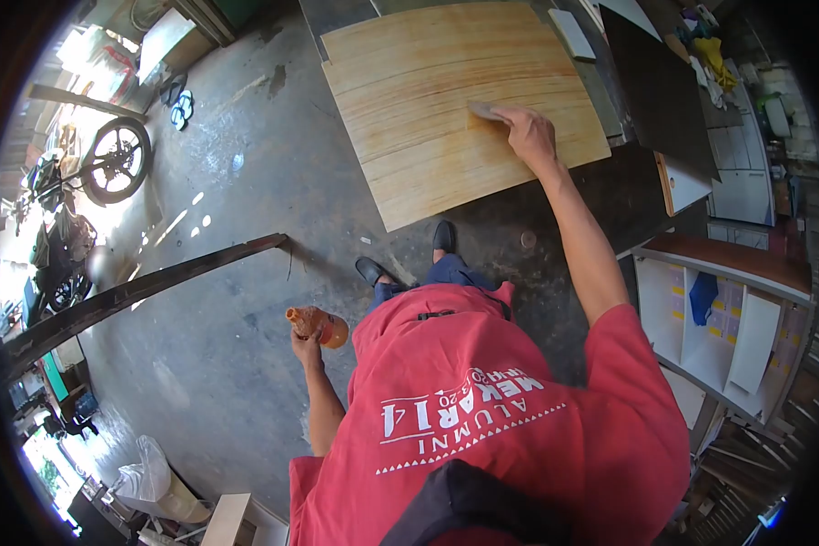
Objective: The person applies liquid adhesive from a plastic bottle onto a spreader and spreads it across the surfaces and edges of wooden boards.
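A wood-grain board [428,100] with streaks of light brown lies flat on a work surface in front of me. My right hand [530,136] is over its right part, fingers closed around a small flat spreader [484,111] whose edge meets the board. An amber, wet-looking patch shows on the board by the spreader. Low at my left side, my left hand [306,348] grips an orange-brown plastic bottle [323,326]. The bottle is tilted, and its neck looks coated with brown residue. It is held well apart from the board.
A long dark metal bar [155,282] reaches in from the left. A motorcycle [73,191] and flip-flops [182,109] are at the far left. On the right stand a dark panel [655,86] and a white cabinet [723,318] with a blue cloth.
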A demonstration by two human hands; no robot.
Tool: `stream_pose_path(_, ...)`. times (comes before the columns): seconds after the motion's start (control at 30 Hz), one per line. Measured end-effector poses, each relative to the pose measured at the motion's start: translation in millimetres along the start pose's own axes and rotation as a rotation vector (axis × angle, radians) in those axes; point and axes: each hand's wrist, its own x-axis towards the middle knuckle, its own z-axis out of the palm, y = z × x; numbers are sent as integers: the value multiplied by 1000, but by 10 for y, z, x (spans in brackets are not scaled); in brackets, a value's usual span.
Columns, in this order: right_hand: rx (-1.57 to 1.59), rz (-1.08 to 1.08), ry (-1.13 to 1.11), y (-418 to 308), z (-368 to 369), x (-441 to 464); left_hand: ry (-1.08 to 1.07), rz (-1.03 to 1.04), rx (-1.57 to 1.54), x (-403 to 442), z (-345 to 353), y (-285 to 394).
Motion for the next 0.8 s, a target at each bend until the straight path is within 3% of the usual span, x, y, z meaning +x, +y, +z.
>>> stream_pose_path(0.13, 90, -209, -132, -26, -295, -527, -32, -39, 38, -26, -8, -49)
stream_pose_path(0.27, 111, -219, -208, -276, -590, -993, -27, -137, 135, -119, -69, -327)
stream_pose_path(0.33, 129, -42, -546, -383, -782, -1063, -21, -185, 157, -202, -68, -473)
stream_pose_path(0.37, 126, -49, -544, -465, -842, -1059, -13, -208, 171, -238, -71, -546)
stream_pose_path(0.43, 383, 153, -548, -641, -852, -984, 10, -233, 174, -296, -34, -538)
stream_pose_path(0.5, 323, 138, -503, -732, -652, -776, 18, -222, 295, -364, -16, -494)
stream_pose_path(0.57, 184, -77, -56, -914, -341, -495, 27, -226, 311, -354, 18, -435)
stream_pose_path(0.67, -16, -206, -32, -959, 354, -436, 25, -237, 287, -327, 75, -262)
stream_pose_path(0.77, 27, -334, -102, -1234, 282, -592, 41, -221, 200, -195, 70, -259)
stream_pose_path(0.8, 46, -264, -65, -1226, 208, -549, 73, -148, 136, -164, 72, -282)
